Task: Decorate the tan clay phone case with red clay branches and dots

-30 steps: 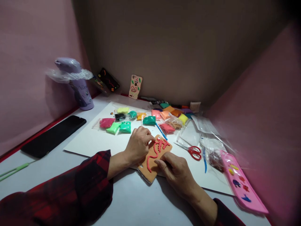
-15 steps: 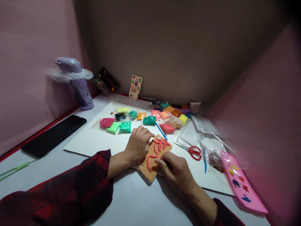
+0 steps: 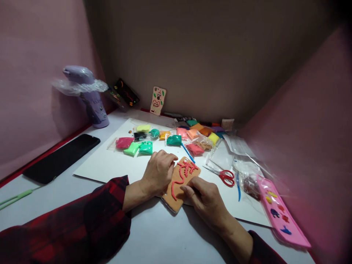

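A phone case [image 3: 178, 185] covered in tan clay lies tilted at the front edge of the white board, with a curving red clay line and branching red pieces on it. My left hand [image 3: 158, 171] rests at its left edge, fingers curled, with the index finger and thumb near the upper left of the case; what they may hold is too small to tell. On the right side, my right hand [image 3: 206, 200] holds the case between its thumb and curled fingers, whose tips are partly hidden.
Colored clay packets [image 3: 174, 140] and a blue tool [image 3: 188, 153] lie behind the case. Red-handled scissors [image 3: 226, 178] and a pink mold [image 3: 283, 216] are to the right. A black phone [image 3: 62, 157] and a purple bottle [image 3: 96, 108] stand left.
My left hand has shifted slightly down and left, its fingertips a little off the case's top edge. The right hand stays at the case.
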A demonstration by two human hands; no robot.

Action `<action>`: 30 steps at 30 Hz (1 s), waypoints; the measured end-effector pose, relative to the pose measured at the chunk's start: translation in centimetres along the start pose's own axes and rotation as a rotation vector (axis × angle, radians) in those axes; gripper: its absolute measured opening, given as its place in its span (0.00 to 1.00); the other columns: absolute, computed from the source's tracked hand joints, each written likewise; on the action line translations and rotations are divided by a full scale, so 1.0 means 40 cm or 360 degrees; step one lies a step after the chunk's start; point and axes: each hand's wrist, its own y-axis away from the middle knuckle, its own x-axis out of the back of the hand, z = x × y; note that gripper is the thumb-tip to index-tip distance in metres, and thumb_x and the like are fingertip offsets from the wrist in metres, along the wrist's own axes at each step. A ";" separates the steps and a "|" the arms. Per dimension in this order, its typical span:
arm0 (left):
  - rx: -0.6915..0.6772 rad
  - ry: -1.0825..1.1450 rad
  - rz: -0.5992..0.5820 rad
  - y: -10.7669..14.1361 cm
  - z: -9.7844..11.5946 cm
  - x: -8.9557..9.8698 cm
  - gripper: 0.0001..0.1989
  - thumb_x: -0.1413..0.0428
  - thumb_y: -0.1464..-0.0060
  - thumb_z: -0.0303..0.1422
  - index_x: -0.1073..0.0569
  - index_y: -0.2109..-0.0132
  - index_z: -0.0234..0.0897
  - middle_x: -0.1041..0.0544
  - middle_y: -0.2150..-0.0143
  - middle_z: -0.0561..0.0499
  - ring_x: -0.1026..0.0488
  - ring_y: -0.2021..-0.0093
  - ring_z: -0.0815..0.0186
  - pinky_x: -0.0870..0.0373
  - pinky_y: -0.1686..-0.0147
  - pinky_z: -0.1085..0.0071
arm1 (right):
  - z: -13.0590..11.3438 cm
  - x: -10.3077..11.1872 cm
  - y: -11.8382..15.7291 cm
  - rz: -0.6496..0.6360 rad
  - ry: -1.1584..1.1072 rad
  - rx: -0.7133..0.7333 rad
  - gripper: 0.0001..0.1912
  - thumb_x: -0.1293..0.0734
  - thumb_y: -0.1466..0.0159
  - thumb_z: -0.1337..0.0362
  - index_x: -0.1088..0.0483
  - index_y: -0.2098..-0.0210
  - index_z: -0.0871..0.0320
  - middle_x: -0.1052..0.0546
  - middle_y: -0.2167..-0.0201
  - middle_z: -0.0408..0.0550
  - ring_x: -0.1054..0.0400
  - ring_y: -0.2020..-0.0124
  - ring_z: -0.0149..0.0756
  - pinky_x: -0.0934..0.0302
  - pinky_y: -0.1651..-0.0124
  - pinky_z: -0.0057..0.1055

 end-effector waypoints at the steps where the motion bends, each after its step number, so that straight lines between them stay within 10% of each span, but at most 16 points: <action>1: 0.0005 -0.0007 -0.0001 0.001 0.001 0.000 0.08 0.49 0.45 0.22 0.28 0.61 0.34 0.26 0.67 0.48 0.33 0.62 0.60 0.38 0.60 0.61 | 0.000 0.000 0.000 0.0000 0.0001 -0.0001 0.14 0.39 0.34 0.60 0.38 0.76 0.57 0.33 0.81 0.40 0.43 0.79 0.26 0.50 0.75 0.24; 30: 0.0117 0.0143 0.0002 -0.003 0.001 0.013 0.07 0.49 0.44 0.23 0.27 0.62 0.34 0.26 0.66 0.49 0.33 0.62 0.61 0.40 0.58 0.60 | -0.002 0.009 -0.001 0.0213 -0.0100 0.0042 0.15 0.37 0.35 0.62 0.36 0.77 0.58 0.34 0.82 0.40 0.43 0.81 0.25 0.49 0.76 0.24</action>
